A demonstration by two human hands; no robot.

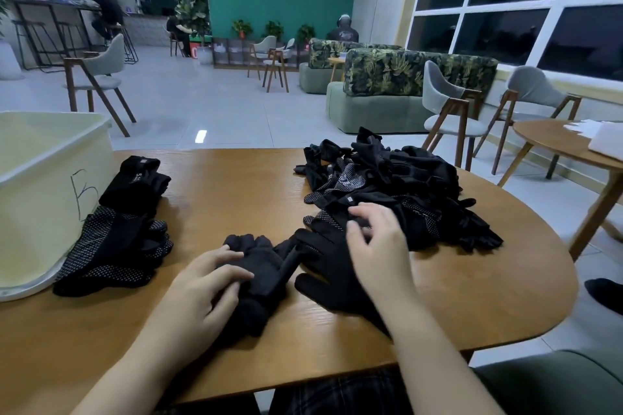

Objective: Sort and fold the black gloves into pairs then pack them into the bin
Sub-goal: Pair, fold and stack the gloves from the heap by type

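Black glove heap tangled, pairs indistinct; bin cut off left.

Black gloves, several with white dot-patterned palms, lie on the brown wood-grain counter. The bin looks pale cream, perhaps yellowish. Sofa backs bear green leaf print.
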